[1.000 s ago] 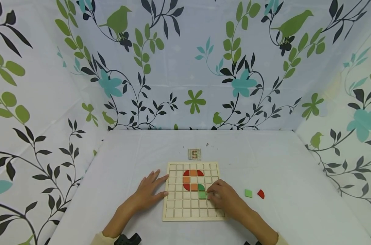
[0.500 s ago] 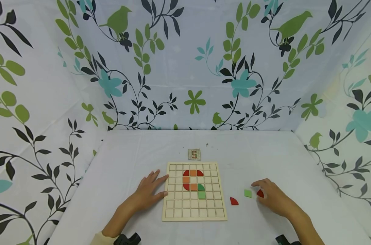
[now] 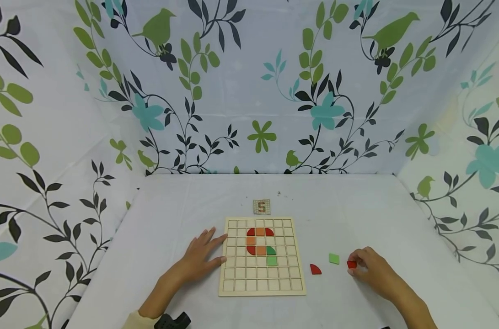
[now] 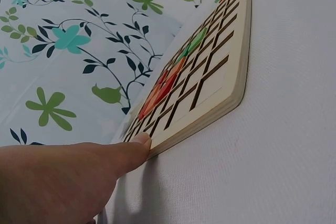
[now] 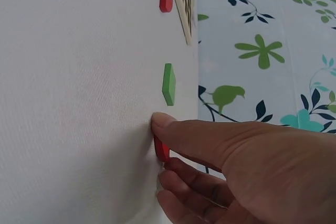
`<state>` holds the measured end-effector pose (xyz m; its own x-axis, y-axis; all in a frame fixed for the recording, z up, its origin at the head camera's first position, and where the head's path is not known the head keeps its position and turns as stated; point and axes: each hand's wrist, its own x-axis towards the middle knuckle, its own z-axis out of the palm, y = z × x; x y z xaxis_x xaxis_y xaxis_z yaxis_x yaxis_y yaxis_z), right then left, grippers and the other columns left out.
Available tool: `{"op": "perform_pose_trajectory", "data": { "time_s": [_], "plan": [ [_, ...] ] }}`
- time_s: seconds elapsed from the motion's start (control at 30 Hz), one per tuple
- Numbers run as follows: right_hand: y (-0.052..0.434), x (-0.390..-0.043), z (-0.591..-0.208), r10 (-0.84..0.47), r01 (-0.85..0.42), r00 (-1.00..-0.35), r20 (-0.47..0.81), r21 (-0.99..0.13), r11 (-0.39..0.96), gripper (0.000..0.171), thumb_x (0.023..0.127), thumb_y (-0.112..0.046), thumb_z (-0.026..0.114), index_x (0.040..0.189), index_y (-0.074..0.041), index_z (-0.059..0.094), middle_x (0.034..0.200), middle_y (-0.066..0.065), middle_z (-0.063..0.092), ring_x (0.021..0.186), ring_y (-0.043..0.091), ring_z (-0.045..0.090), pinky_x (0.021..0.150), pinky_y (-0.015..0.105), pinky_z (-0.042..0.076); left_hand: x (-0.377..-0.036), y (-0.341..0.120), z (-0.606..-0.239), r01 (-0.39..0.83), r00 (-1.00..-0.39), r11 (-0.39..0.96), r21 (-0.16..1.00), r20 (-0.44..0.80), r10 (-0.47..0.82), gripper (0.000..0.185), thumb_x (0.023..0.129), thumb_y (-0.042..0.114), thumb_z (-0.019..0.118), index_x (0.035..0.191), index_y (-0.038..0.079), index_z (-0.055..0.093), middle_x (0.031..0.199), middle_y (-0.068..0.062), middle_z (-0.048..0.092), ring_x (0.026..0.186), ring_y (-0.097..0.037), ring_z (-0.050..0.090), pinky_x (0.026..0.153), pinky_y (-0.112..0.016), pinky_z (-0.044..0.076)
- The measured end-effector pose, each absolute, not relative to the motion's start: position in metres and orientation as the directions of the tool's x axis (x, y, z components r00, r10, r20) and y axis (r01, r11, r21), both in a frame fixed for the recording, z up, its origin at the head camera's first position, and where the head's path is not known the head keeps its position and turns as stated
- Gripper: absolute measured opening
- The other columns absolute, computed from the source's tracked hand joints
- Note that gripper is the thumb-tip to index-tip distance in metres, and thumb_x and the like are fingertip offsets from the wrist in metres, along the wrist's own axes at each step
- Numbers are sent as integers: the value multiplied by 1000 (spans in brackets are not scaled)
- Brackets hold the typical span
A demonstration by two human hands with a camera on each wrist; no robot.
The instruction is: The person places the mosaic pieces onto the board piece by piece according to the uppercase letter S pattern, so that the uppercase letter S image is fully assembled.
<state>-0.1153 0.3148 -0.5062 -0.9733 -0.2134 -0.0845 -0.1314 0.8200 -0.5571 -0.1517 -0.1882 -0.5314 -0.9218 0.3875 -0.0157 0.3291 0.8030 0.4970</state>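
A wooden grid board (image 3: 261, 285) lies on the white table, bearing red, orange and green tiles set in a curved shape. My left hand (image 3: 203, 256) is spread at its left edge; the thumb (image 4: 137, 148) touches the frame in the left wrist view. To the right of the board, my right hand (image 3: 370, 270) pinches a red tile (image 5: 161, 149) between thumb and fingers, partly hiding it. A light green square tile (image 3: 334, 258) lies just left of that hand. Closer to the board rests a red quarter-circle tile (image 3: 315, 269).
Behind the board lies a small pattern card (image 3: 261, 207) with an S-like figure on a grid. A cloth printed with leaves and birds (image 3: 261, 137) hangs around the back and sides of the table.
My right hand has moved from the board's right side out to the far red tile and now pinches it. Another red tile has come into view beside the board. My left hand stays put.
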Motion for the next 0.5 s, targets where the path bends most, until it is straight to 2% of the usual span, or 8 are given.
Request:
{"op": "perform_pose_trajectory", "data": {
  "time_s": [0.3,0.5],
  "plan": [
    [299,-113,-506,-205,-122,-975,-84,-568,814,23,84,-11,81,102,-9,67,95,-1,55,89,14,55,80,35,52,-150,-188,-532,330,-922,797,506,-8,387,64,97,45,64,152,20,45,161,-21,23,148,-45,14,113,-66,10],
    [273,-114,-500,-205,-125,-976,-69,-592,796,22,85,-8,80,103,-10,68,94,-2,56,88,14,56,81,33,54,-150,-188,-530,333,-921,796,505,-8,390,65,97,46,64,153,21,44,161,-21,23,148,-44,13,114,-66,9]
  ]
}}
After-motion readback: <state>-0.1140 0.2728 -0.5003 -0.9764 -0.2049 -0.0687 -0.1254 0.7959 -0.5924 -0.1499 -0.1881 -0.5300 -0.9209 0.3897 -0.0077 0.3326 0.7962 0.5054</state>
